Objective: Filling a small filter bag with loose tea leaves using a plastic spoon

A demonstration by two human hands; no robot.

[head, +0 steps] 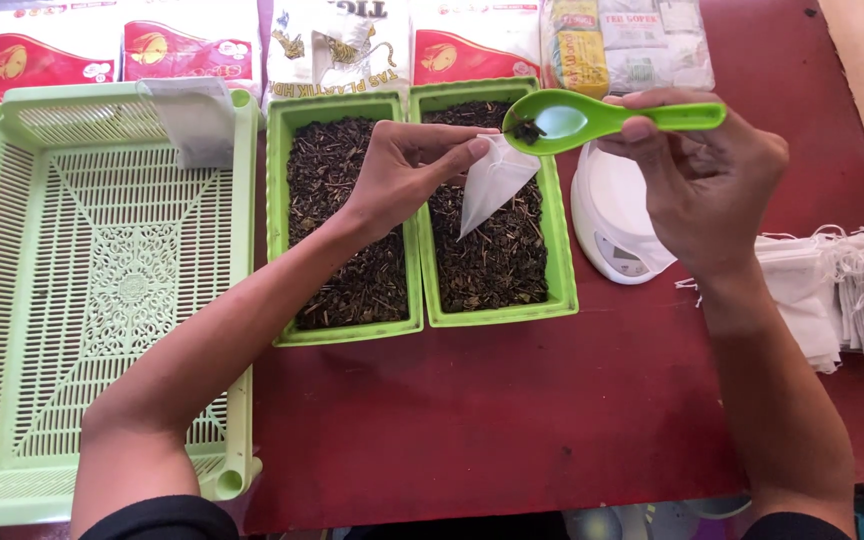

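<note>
There are two small green plastic trays full of dark dry tea leaves, one on the left (344,225) and one on the right (497,250), side by side and touching. There is one big pale green plastic basket with holes (82,300) at 9 o'clock from them. One filled white paper tea bag (192,120) leans on its far rim. One white round kitchen scale (612,215) sits at 3 o'clock from the right tray. One pile of empty white paper bags with strings (842,295) lies at 3 o'clock on the dark red table (512,420). Five packets (337,45) lie in a row at 12 o'clock.

The left hand (407,170) pinches one small white paper bag (492,180) over the right tray. The bag hangs at 3 o'clock from that hand. The right hand (702,180) grips the handle of one green plastic spoon (592,118). The spoon bowl holds a few leaves and touches the top of the bag.
</note>
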